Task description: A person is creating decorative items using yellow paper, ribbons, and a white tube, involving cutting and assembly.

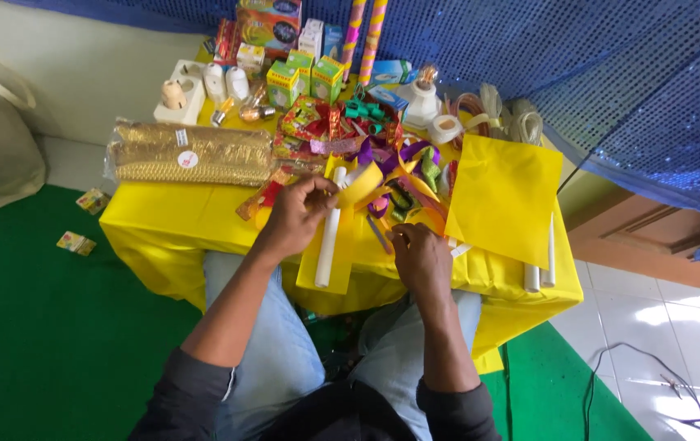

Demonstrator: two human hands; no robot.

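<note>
Both hands pinch shut — left hand point(297, 214) and right hand point(419, 257) on yellow ribbon point(364, 184).

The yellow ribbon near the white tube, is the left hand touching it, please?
Touching. The head view shows the left hand pinching the yellow ribbon between its fingertips, just above the white tube.

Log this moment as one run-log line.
left hand: pinching yellow ribbon | right hand: on ribbon pile | white tube: lying on yellow table

One head-worn view, steeply down and close over both hands and the yellow table point(170, 224).
</note>
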